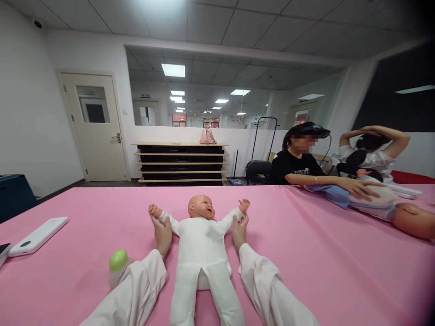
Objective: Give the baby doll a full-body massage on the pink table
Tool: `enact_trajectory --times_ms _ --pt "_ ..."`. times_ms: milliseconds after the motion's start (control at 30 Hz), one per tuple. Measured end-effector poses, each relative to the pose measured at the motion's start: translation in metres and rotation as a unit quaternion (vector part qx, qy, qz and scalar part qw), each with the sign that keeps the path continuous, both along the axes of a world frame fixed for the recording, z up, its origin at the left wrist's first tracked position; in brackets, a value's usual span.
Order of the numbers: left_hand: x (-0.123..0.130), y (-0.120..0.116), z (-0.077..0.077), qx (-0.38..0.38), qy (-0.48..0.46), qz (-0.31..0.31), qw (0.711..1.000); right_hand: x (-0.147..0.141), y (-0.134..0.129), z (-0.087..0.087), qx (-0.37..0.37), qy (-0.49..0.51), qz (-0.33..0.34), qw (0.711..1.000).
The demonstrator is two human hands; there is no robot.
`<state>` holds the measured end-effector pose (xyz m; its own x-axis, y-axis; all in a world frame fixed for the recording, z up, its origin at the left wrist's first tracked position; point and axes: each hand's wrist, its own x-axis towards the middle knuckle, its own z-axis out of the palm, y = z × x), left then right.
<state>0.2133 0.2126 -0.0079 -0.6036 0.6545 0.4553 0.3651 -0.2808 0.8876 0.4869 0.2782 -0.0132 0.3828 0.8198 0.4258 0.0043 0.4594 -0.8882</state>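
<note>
- Doll (203, 240) in a white suit: on its back, mid-table, head at the far end, legs towards the wearer, face turned to the right; both its arms are spread out and up.
- Left grip (163, 234): closed around the doll's forearm on that side, just below the small fist.
- Right grip (239, 231): likewise closed around the opposite forearm, near the doll's open hand.
- Table (306, 271): covered in pink, creased towards the right.
- Bottle (117, 268) with a green cap: standing beside the left sleeve (141, 280), which partly hides it.
- White device (39, 236): flat at the left side, a dark-faced item (4, 251) by its near end, cut off by the frame.
- Second doll (380, 203): lying at the far right; a co-worker in a black top (295, 164) and headset rests a hand (359, 188) on it.
- Second person (372, 149): behind, arms raised to the head.
- Background: stacked shelf (181, 164) bearing a pink bag (207, 136); closed door (93, 136) at left.
</note>
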Motion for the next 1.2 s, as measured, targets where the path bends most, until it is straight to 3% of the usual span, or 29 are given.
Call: enact_trajectory --times_ms 67,167,300,367,633,767,833,933,1067,1200 --pt "0.006 0.014 0.003 -0.006 0.092 0.018 0.996 -0.016 0.007 0.003 0.027 -0.094 -0.026 0.995" --pt "0.009 0.033 0.002 -0.082 0.200 -0.007 0.976 -0.030 0.015 0.001 0.028 -0.220 -0.013 0.975" --pt "0.002 0.043 0.002 -0.227 0.214 -0.026 0.950 -0.026 0.024 -0.007 -0.016 -0.255 0.037 0.966" --pt "-0.001 0.043 0.004 -0.255 0.210 -0.036 0.943 -0.022 0.026 -0.008 -0.028 -0.261 0.065 0.963" --pt "0.000 0.040 0.010 -0.261 0.178 -0.066 0.946 -0.022 0.021 -0.001 -0.052 -0.247 0.064 0.965" --pt "-0.002 0.043 0.005 -0.257 0.173 -0.073 0.948 -0.021 0.024 -0.005 -0.012 -0.220 0.035 0.975" --pt "-0.002 0.045 0.002 -0.253 0.170 -0.076 0.949 -0.020 0.029 -0.010 -0.028 -0.191 0.008 0.981" --pt "-0.003 0.050 -0.005 -0.206 0.142 -0.081 0.965 -0.018 0.032 -0.013 -0.069 -0.170 -0.036 0.982" --pt "-0.002 0.048 -0.009 -0.127 0.100 -0.028 0.987 -0.020 0.023 -0.008 0.002 -0.186 -0.074 0.980" --pt "0.010 0.029 -0.001 -0.084 0.115 0.006 0.990 -0.029 0.004 0.000 0.036 -0.217 -0.105 0.970"
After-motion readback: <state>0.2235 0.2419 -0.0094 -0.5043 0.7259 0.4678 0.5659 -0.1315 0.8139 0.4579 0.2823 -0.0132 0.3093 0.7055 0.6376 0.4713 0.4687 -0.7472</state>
